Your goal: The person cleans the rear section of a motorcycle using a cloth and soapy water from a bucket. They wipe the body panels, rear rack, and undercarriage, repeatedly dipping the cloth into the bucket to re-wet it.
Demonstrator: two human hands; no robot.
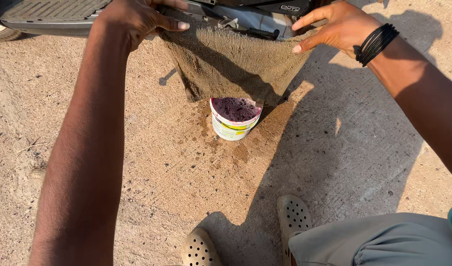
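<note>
Both hands up and apart, stretching a brown towel (231, 59) wide. Left hand (135, 19) closed on the towel's upper left corner, thumb clamped over the edge; right hand (337, 27) pinching the upper right corner, fingers half spread, black bands (376, 43) on the wrist. Cloth hanging down from the grip in a slack triangle, lower tip just over a white plastic bucket (234, 119) of dark purplish liquid. Seemingly midway: towel lifted and spread, not yet wiped on anything. Directly behind the grip, dark vehicle bodywork (245, 15), perhaps a scooter, too cropped to tell. Below, sandy concrete ground (152, 187), damp stains around the bucket, harsh sunlight, long shadows, perforated clogs (294, 216) nearest the camera.
</note>
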